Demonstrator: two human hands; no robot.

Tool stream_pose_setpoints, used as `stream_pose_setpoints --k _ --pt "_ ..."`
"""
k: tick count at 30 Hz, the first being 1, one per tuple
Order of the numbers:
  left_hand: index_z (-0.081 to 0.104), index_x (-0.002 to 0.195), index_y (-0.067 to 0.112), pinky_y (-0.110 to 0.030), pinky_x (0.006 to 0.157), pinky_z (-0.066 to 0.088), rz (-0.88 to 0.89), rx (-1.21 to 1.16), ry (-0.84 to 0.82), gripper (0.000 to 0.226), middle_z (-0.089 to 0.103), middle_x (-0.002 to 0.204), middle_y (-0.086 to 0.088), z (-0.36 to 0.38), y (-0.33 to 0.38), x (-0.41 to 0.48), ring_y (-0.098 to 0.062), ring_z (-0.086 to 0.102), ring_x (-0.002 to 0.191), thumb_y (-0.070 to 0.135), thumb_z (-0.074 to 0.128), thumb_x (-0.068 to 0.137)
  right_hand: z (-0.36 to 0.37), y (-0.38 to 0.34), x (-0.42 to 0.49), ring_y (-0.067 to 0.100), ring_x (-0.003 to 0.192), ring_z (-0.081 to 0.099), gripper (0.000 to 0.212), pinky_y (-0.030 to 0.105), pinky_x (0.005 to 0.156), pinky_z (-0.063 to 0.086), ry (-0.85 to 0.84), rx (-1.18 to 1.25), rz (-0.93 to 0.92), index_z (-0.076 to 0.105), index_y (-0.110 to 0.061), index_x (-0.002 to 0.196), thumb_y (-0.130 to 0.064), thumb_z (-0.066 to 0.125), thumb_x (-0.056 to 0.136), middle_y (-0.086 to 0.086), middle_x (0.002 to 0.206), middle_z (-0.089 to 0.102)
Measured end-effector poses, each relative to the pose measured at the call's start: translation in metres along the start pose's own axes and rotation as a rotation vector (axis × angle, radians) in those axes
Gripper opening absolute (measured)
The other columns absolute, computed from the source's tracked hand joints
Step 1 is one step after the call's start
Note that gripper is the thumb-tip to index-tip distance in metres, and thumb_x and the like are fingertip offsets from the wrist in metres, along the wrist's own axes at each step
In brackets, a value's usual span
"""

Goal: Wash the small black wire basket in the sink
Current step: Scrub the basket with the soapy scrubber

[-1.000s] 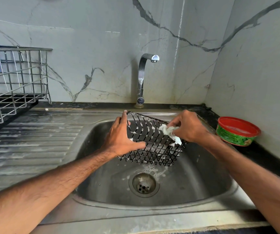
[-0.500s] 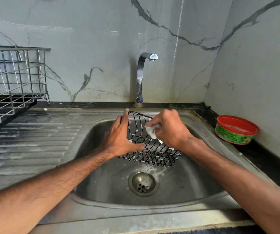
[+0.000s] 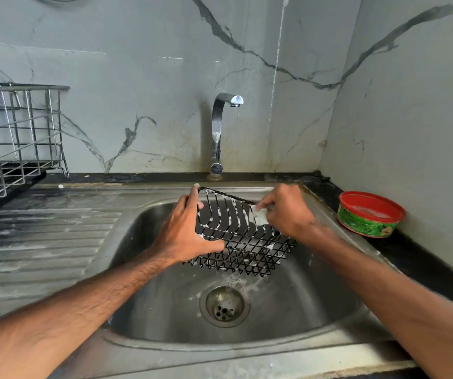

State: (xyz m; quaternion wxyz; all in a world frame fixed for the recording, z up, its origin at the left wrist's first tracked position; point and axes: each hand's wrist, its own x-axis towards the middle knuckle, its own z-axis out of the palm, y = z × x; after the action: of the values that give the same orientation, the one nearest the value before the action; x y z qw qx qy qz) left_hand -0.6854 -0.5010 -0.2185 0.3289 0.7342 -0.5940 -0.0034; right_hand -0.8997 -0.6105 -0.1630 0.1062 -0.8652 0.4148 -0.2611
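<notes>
A small black wire basket (image 3: 236, 236), flecked with white foam, is held tilted above the steel sink (image 3: 288, 318). My left hand (image 3: 184, 233) grips its left end, thumb along the near edge and fingers over the far rim. My right hand (image 3: 288, 212) pinches a small white scrub pad (image 3: 259, 216) and presses it against the basket's upper right wires. Foam lies around the drain (image 3: 224, 306) below. No water runs from the tap (image 3: 219, 127).
A red-rimmed green tub (image 3: 370, 214) of soap stands on the dark counter at the right. At the left, a steel dish rack (image 3: 14, 143) sits behind the ribbed drainboard (image 3: 42, 236). Marble-patterned walls close the back and right side.
My right hand has moved the scrub pad back and forth along the basket's upper wires, first left, then right again. The left hand keeps its grip and the basket stays tilted.
</notes>
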Motion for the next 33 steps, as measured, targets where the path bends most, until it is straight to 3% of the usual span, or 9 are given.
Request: stream_pose_setpoints --k 2,6,10,14,18,21,25,30,33 --pt "-0.005 0.167 0.018 -0.045 0.108 0.051 0.003 -0.003 0.000 0.156 0.044 0.146 0.005 0.001 -0.002 0.000 -0.013 0.047 0.130 0.060 0.094 0.054 0.006 -0.023 -0.004 0.012 0.087 0.074 0.024 0.024 0.075 0.062 0.019 0.066 -0.157 0.077 -0.009 0.106 0.005 0.064 0.092 0.006 0.111 0.076" --pt "-0.004 0.167 0.019 -0.042 0.108 0.048 0.013 0.010 0.011 0.154 0.044 0.147 0.005 0.002 -0.001 0.000 -0.012 0.045 0.129 0.055 0.097 0.057 0.015 -0.037 -0.006 0.011 0.094 0.075 0.024 0.027 0.081 0.062 0.022 0.112 -0.320 0.079 -0.008 0.100 0.006 0.061 0.091 0.004 0.113 0.076" --pt "-0.002 0.167 0.016 -0.034 0.102 0.045 0.025 0.016 0.005 0.152 0.044 0.144 0.005 0.002 0.000 0.000 -0.009 0.044 0.124 0.058 0.095 0.057 0.011 -0.010 0.006 0.008 0.076 0.071 0.024 0.012 0.060 0.056 -0.005 0.045 -0.145 0.076 -0.010 0.110 0.002 0.061 0.094 0.005 0.120 0.073" --pt "-0.001 0.167 0.015 -0.040 0.108 0.049 -0.006 0.010 -0.007 0.151 0.043 0.144 0.004 0.000 0.000 -0.001 -0.013 0.048 0.127 0.061 0.090 0.055 0.005 0.031 0.012 0.014 0.075 0.069 0.023 0.025 0.060 0.060 -0.004 -0.020 0.069 0.075 -0.009 0.107 0.004 0.066 0.090 0.010 0.108 0.074" --pt "-0.005 0.167 0.016 -0.051 0.112 0.048 -0.030 0.001 -0.024 0.151 0.041 0.153 0.000 -0.002 0.000 -0.003 -0.018 0.047 0.135 0.050 0.097 0.060 0.002 0.039 0.014 0.017 0.085 0.071 0.030 0.029 0.072 0.063 -0.011 -0.049 0.042 0.076 -0.009 0.107 0.011 0.064 0.087 0.011 0.111 0.074" --pt "-0.010 0.166 0.021 -0.054 0.114 0.046 0.004 0.011 -0.035 0.158 0.033 0.163 -0.011 -0.004 0.001 -0.004 -0.026 0.048 0.140 0.052 0.098 0.055 0.006 0.031 0.013 0.013 0.078 0.069 0.028 0.018 0.063 0.058 0.004 -0.067 -0.011 0.075 -0.008 0.108 0.009 0.063 0.090 0.010 0.111 0.074" --pt "0.014 0.166 0.023 -0.048 0.101 0.056 0.064 0.162 -0.014 0.145 0.031 0.159 -0.012 -0.006 0.003 -0.005 -0.021 0.053 0.126 0.060 0.097 0.052 0.008 0.031 0.014 0.003 0.065 0.059 0.029 0.005 0.047 0.044 0.004 -0.056 -0.015 0.075 -0.008 0.110 0.008 0.061 0.092 0.009 0.109 0.074" --pt "0.033 0.160 0.014 -0.047 0.096 0.059 0.114 0.393 0.017 0.138 0.035 0.152 -0.011 -0.009 0.007 -0.007 -0.022 0.051 0.127 0.075 0.087 0.049 0.012 0.029 0.014 0.013 0.083 0.070 0.029 0.022 0.070 0.061 -0.012 -0.040 -0.049 0.075 -0.009 0.110 0.009 0.062 0.091 0.009 0.113 0.073" --pt "0.046 0.151 0.008 -0.047 0.099 0.056 0.157 0.501 0.029 0.133 0.047 0.142 -0.014 -0.006 0.001 -0.004 -0.028 0.051 0.126 0.081 0.077 0.044 0.013 0.029 0.015 0.012 0.085 0.070 0.030 0.019 0.070 0.060 -0.039 -0.022 -0.063 0.075 -0.009 0.109 0.010 0.062 0.090 0.009 0.114 0.073"
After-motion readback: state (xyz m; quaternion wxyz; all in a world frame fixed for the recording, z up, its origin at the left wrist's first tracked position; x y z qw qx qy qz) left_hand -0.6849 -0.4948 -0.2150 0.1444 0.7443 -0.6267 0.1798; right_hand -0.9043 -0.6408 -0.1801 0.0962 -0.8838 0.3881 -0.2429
